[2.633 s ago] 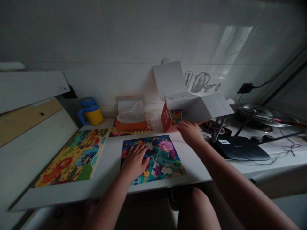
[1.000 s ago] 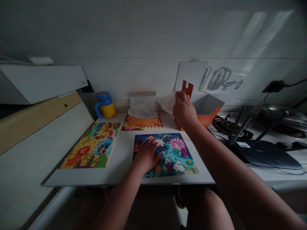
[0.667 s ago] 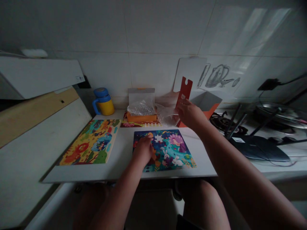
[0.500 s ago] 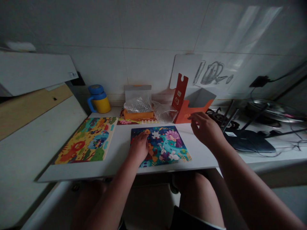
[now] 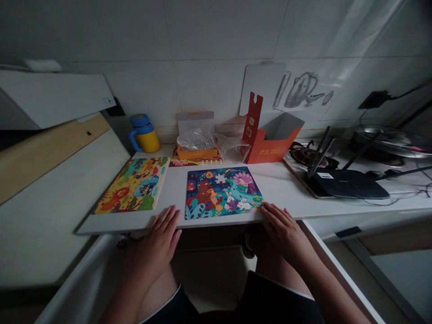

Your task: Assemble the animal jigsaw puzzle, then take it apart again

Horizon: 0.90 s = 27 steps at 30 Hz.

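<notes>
A dark blue jigsaw puzzle (image 5: 216,200) with a bear, rabbits and a peacock lies on the white table. Near its top middle is a white patch (image 5: 220,179) shaped like a jigsaw piece. My left hand (image 5: 162,236) rests at the table's front edge, left of the puzzle, its fingers stretched out and holding nothing. At the puzzle's lower right corner lies my right hand (image 5: 281,225), fingers extended and empty; whether the tips touch the puzzle I cannot tell. A yellow animal puzzle (image 5: 135,186) lies further left.
Behind the puzzles stand a blue and yellow mug (image 5: 146,135), an orange box with clear plastic (image 5: 197,153) and an open red-orange box (image 5: 270,150). On the right are a black router (image 5: 351,183) with antennas, a gas burner (image 5: 310,155) and a pan lid (image 5: 388,139).
My left hand has left the puzzle and moved down-left to the table edge. My right hand has come down from beside the red-orange box to the puzzle's lower right corner.
</notes>
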{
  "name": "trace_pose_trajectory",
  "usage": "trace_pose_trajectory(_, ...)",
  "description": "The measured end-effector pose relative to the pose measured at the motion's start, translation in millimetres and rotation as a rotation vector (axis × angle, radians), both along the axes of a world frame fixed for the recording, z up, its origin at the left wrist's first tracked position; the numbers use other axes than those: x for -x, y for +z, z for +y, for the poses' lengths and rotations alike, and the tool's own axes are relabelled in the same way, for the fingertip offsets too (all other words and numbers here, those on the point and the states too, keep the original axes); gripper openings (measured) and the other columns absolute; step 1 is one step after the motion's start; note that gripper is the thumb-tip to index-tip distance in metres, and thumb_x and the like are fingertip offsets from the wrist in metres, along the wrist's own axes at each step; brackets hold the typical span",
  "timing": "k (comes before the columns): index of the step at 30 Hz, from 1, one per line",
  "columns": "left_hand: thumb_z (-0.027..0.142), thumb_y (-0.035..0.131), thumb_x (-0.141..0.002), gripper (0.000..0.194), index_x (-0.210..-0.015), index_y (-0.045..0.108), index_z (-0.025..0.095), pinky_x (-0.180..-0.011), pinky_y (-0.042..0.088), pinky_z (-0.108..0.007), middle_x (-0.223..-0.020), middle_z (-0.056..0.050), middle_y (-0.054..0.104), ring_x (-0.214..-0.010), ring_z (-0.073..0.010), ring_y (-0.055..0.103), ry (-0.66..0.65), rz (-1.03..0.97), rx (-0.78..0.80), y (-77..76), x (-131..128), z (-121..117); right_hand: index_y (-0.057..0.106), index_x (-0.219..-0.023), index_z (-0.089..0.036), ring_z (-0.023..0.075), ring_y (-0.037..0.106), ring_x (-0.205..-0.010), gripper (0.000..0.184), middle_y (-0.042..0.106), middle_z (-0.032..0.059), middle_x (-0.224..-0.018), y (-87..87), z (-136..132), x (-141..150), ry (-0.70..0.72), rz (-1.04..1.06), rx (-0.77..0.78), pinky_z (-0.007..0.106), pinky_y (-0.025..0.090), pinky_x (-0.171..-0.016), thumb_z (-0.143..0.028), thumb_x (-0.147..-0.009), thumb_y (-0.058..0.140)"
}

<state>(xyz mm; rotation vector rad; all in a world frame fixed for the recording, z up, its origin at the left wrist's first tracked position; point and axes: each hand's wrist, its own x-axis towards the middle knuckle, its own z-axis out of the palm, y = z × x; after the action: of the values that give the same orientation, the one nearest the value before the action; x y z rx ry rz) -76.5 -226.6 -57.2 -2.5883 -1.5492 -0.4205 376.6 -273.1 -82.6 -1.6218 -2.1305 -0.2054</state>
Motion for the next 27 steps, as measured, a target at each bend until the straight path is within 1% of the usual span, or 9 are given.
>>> trace_pose_trajectory(3, 0.037, 0.047, -0.110, 0.063, -0.171, 0.035, 0.023, -0.131, 0.036, -0.056, -0.176, -0.011, 0.039, -0.161, -0.0302, 0.042, 0.044, 0.015, -0.062, -5.9, 21, -34, 0.057, -0.158, -0.022, 0.0353, 0.054, -0.151, 0.049, 0.057, 0.0149, -0.163, -5.7, -5, 7, -0.022, -0.028, -0.029, 0.064, 0.042, -0.125, -0.029, -0.110, 0.047)
trace_pose_trajectory(5, 0.037, 0.050, -0.108, 0.066, -0.171, 0.034, 0.024, -0.129, 0.040, -0.054, -0.177, -0.012, 0.036, -0.163, -0.0313, 0.037, 0.088, -0.018, -0.085, -14.9, 36, -53, 0.054, -0.160, -0.022, 0.0360, 0.052, -0.153, 0.051, 0.055, 0.0151, -0.165, -9.0, -7, 11, -0.021, -0.047, -0.042, 0.064, 0.042, -0.125, -0.030, -0.110, 0.048)
trace_pose_trajectory(9, 0.034, 0.048, -0.107, 0.057, -0.163, 0.049, 0.021, -0.126, 0.044, -0.058, -0.180, -0.016, 0.028, -0.163, -0.0360, 0.037, 0.190, -0.032, -0.101, -49.1, 66, -81, 0.046, -0.166, -0.022, 0.0352, 0.047, -0.157, 0.057, 0.047, 0.0135, -0.171, -13.3, -12, 22, 0.002, -0.079, -0.041, 0.062, 0.039, -0.128, -0.033, -0.110, 0.049)
trace_pose_trajectory(12, 0.037, 0.049, -0.105, 0.055, -0.155, 0.059, 0.014, -0.121, 0.047, -0.062, -0.172, -0.022, 0.043, -0.157, -0.0418, 0.045, 0.304, -0.017, -0.107, -75.2, 82, -96, 0.039, -0.170, -0.023, 0.0353, 0.042, -0.159, 0.063, 0.042, 0.0130, -0.174, -15.4, -13, 28, 0.003, -0.091, -0.028, 0.062, 0.037, -0.129, -0.038, -0.109, 0.050)
trace_pose_trajectory(15, 0.038, 0.051, -0.105, 0.055, -0.156, 0.060, 0.019, -0.124, 0.042, -0.065, -0.172, -0.016, 0.046, -0.160, -0.0421, 0.039, 0.423, -0.008, -0.060, -85.5, 87, -101, 0.037, -0.170, -0.023, 0.0363, 0.042, -0.159, 0.066, 0.042, 0.0135, -0.174, -18.2, -12, 32, -0.019, -0.082, -0.027, 0.064, 0.035, -0.129, -0.043, -0.109, 0.050)
trace_pose_trajectory(17, 0.040, 0.053, -0.104, 0.054, -0.153, 0.062, 0.019, -0.125, 0.042, -0.063, -0.168, -0.016, 0.051, -0.158, -0.0415, 0.041, 0.466, -0.042, -0.074, -83.6, 88, -98, 0.036, -0.170, -0.022, 0.0370, 0.043, -0.159, 0.066, 0.043, 0.0142, -0.174, -20.1, -12, 34, -0.028, -0.075, -0.035, 0.065, 0.034, -0.129, -0.045, -0.109, 0.049)
trace_pose_trajectory(22, 0.038, 0.054, -0.103, 0.043, -0.136, 0.070, 0.016, -0.118, 0.052, -0.057, -0.146, -0.020, 0.068, -0.137, -0.0367, 0.063, 0.486, -0.178, -0.098, -67.5, 88, -84, 0.037, -0.168, -0.022, 0.0389, 0.045, -0.157, 0.065, 0.045, 0.0166, -0.172, -20.8, -13, 39, -0.036, -0.048, -0.085, 0.068, 0.034, -0.127, -0.046, -0.109, 0.049)
trace_pose_trajectory(25, 0.033, 0.048, -0.105, 0.029, -0.115, 0.074, 0.023, -0.106, 0.059, -0.051, -0.119, -0.013, 0.079, -0.113, -0.0314, 0.074, 0.446, -0.285, -0.106, -45.7, 80, -80, 0.039, -0.167, -0.021, 0.0406, 0.047, -0.155, 0.063, 0.048, 0.0184, -0.170, -18.5, -13, 43, -0.040, -0.031, -0.112, 0.070, 0.035, -0.126, -0.043, -0.109, 0.048)
trace_pose_trajectory(27, 0.035, 0.045, -0.108, 0.029, -0.107, 0.073, 0.027, -0.097, 0.061, -0.046, -0.106, -0.010, 0.081, -0.100, -0.0288, 0.076, 0.437, -0.326, -0.114, -21.5, 71, -70, 0.039, -0.167, -0.021, 0.0411, 0.048, -0.155, 0.062, 0.049, 0.0190, -0.169, -17.1, -14, 45, -0.039, -0.027, -0.114, 0.070, 0.036, -0.125, -0.042, -0.109, 0.048)
